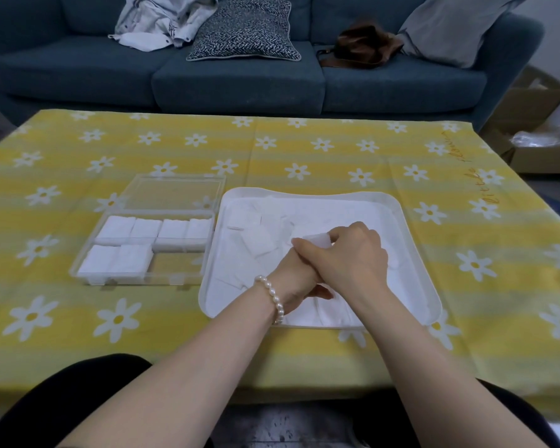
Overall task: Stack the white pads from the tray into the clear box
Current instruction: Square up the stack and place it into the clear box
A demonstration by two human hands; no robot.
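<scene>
Both hands are over the white tray (pixel 411 227), which sits on the table (pixel 304 150) just to the right of the clear box (pixel 88 253), so the step in hand looks like gathering pads rather than placing them. The right hand (pixel 353 257) lies on top, its fingers curled and pinching what seems to be a white pad (pixel 316 238) at the fingertips. The left hand (pixel 299 279), with a pearl bracelet (pixel 272 297) at the wrist, crosses beneath it and is largely hidden; whether its fingers are apart or clamped on anything cannot be told. Loose white pads (pixel 256 227) lie jumbled across the tray. In the box, whose lid lies open behind it, four stacks fill the far row and two the near row, leaving the near right part bare. The next move probably calls for squaring the gathered pads into a neat pile, carrying them left over the tray rim, and lowering them flat into that bare space.
</scene>
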